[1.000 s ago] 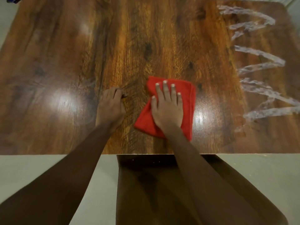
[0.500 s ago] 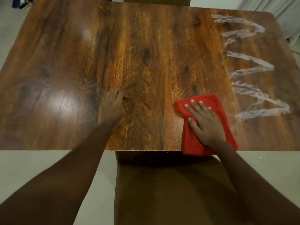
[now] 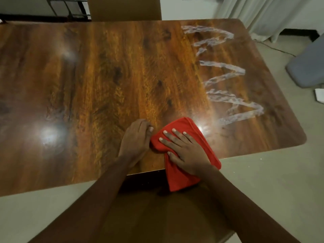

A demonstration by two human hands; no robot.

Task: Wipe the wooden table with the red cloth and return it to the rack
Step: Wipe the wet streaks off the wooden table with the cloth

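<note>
The red cloth lies near the front edge of the wooden table, and its near part hangs over that edge. My right hand presses flat on the cloth with straight, spread fingers. My left hand rests on the table just left of the cloth, fingers curled under, holding nothing that I can see. A white zigzag streak of cleaner runs down the right part of the tabletop, beyond the cloth. A dark metal rack stands behind the table at the far left.
A brown chair back stands at the table's far side. Another brown chair seat is under my arms at the near side. Pale curtains hang at the far right, with a grey padded object on the floor.
My right hand slid the cloth to the right along the front edge, then back left until it lies beside my left hand. The cloth now overhangs the edge further. My left hand stayed put.
</note>
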